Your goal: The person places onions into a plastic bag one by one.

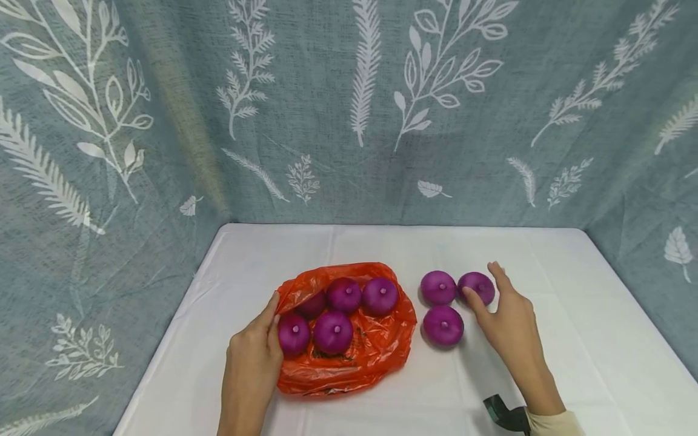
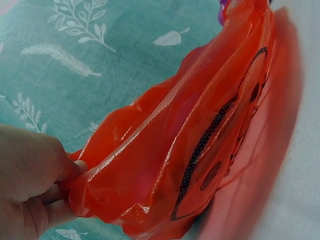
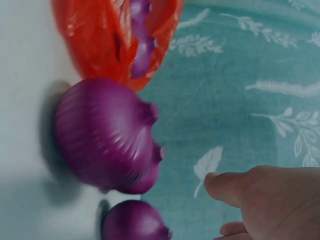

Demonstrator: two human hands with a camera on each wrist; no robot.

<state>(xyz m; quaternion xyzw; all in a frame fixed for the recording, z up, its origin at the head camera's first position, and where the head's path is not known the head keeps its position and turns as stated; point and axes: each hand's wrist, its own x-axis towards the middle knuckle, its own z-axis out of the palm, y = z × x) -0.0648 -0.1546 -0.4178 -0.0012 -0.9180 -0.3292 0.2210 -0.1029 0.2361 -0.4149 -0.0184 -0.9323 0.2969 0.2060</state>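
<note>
One purple onion (image 1: 480, 284) just below the right hand (image 1: 514, 324)

Room behind loose onions (image 1: 443, 327), gap to bag (image 1: 376, 360) perhaps slim

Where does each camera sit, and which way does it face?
Head: worn on the head, facing forward and down at the white table; left hand, right hand and sleeve show.
Left wrist: on that wrist, facing along the red bag; left hand partly shows, gripping it.
Right wrist: on that wrist, facing purple onions; right hand partly shows.
Both wrist views share the red bag and leafy cloth.
</note>
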